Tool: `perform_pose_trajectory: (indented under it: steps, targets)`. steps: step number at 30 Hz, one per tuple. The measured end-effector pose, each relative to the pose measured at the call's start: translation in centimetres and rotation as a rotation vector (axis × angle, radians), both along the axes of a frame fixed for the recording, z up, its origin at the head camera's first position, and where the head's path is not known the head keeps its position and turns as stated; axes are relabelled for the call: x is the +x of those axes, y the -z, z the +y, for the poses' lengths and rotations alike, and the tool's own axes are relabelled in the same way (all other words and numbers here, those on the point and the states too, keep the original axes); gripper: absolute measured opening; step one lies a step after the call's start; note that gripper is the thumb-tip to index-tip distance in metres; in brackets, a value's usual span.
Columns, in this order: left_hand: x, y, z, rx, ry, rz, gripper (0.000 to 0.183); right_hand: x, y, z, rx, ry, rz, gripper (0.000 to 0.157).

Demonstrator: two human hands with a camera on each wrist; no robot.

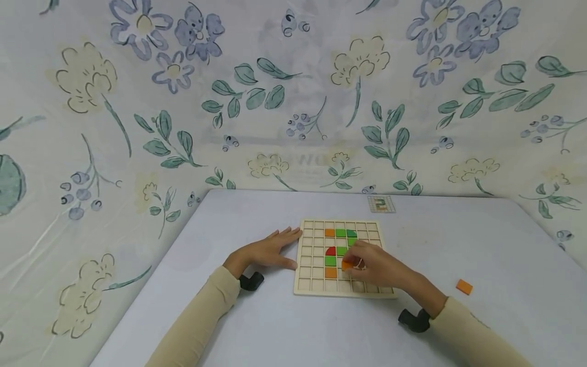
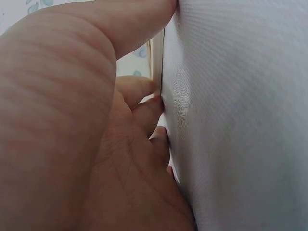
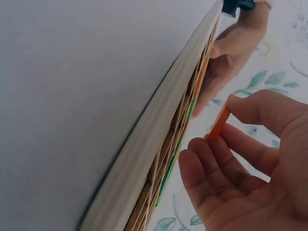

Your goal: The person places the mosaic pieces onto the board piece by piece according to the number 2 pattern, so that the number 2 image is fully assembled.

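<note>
A wooden grid board [image 1: 308,285] lies flat on the table with several square and rounded tiles in its cells. Orange, green and red pieces, among them a red tile [image 1: 331,251], form a pattern near its middle. My right hand [image 1: 378,265] is over the board's right half and pinches an orange tile [image 3: 220,122] between thumb and fingers. In the right wrist view that tile is apart from the board's surface. On the other side, my left hand [image 1: 270,250] rests on the table with spread fingers, thumb and fingertips at the board's left edge.
A loose orange tile [image 1: 464,286] lies on the table to the right of the board. Toward the back edge is a small printed pattern card [image 1: 381,204]. A flowered curtain [image 1: 293,102] hangs behind the white table [image 1: 257,326].
</note>
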State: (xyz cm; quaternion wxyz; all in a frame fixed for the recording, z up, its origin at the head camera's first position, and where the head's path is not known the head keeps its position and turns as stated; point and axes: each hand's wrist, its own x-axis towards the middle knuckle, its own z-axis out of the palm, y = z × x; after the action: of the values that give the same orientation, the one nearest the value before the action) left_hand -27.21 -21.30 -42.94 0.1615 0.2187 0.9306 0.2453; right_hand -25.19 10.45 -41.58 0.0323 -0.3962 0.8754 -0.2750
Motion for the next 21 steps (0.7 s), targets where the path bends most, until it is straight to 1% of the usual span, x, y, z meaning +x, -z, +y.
perform_pose_trajectory:
  steps: [10, 16, 21]
  targets:
    - [0.1, 0.0, 0.0, -0.009, 0.005, -0.001, 0.096, -0.1, 0.8, -0.3, -0.003, -0.017, 0.014, 0.018]
    - [0.1, 0.0, 0.0, -0.012, 0.008, -0.006, 0.096, 0.0, 1.1, -0.4, 0.013, -0.004, 0.018, 0.017]
    - [-0.2, -0.3, -0.1, -0.015, 0.021, -0.002, 0.097, -0.1, 1.0, -0.5, 0.042, 0.009, 0.017, 0.017]
